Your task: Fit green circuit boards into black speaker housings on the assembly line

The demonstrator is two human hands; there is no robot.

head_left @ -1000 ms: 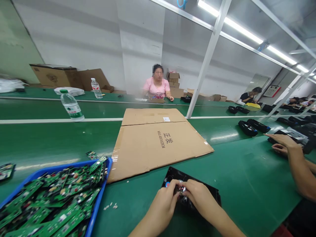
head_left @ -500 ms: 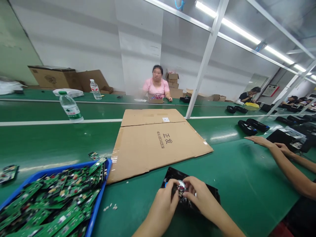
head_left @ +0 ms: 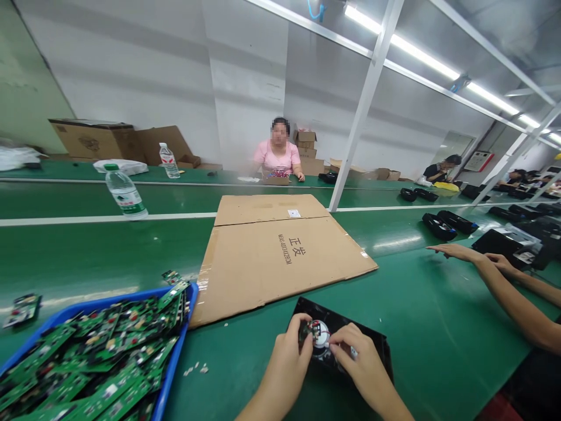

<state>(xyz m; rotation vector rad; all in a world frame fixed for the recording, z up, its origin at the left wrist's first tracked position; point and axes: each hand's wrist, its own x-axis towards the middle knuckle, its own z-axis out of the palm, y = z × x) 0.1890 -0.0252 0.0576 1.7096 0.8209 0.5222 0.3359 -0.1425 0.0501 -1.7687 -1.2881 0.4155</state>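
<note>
A black plastic housing (head_left: 344, 316) lies on the bench in front of me, with a round silvery part (head_left: 323, 334) inside it. My left hand (head_left: 287, 356) pinches a small green circuit board (head_left: 304, 331) over the left side of this housing. Thin wires, some red, show beside the board. At the right edge of the round part, the thumb and fingers of my right hand (head_left: 362, 365) are pinched together. What they grip is too small to make out.
Left of me stands a blue tray (head_left: 169, 374) heaped with circuit boards. A flat cardboard sheet (head_left: 249, 263) lies ahead. Beyond are a water bottle (head_left: 126, 193) and a white post (head_left: 362, 117). A co-worker's arms (head_left: 495, 280) reach in from the right; another person sits opposite.
My hands have moved apart a little, uncovering more of the round silvery part. The board has shifted slightly left with my left hand. The co-worker's hand at right has moved slightly left.
</note>
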